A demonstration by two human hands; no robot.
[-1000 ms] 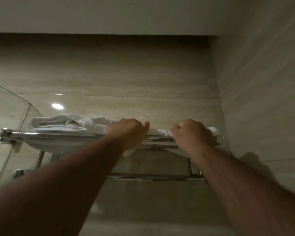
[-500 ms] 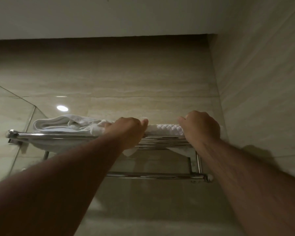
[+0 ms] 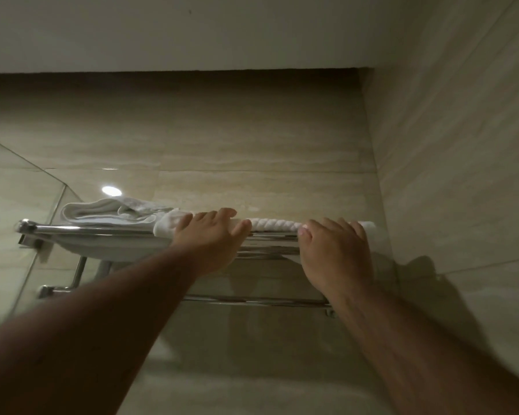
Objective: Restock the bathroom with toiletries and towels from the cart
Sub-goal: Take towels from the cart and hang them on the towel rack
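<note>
A chrome towel rack point(image 3: 81, 230) is fixed high on the beige tiled wall. A folded white towel point(image 3: 102, 212) lies on its left part. A second white towel with a woven texture point(image 3: 274, 224) lies along the right part of the shelf. My left hand point(image 3: 213, 238) rests on that textured towel's left end with fingers spread flat. My right hand point(image 3: 336, 250) presses its right end, fingers straight over the towel. Both arms reach up from below.
A glass shower panel point(image 3: 18, 235) stands at the left, touching the rack's end. A lower chrome bar point(image 3: 252, 301) runs under the shelf. The side wall point(image 3: 462, 175) closes in at the right. The ceiling is close above.
Both hands have gone from curled fists gripping the textured towel to flat, spread fingers lying on it. The towel now lies straighter along the shelf.
</note>
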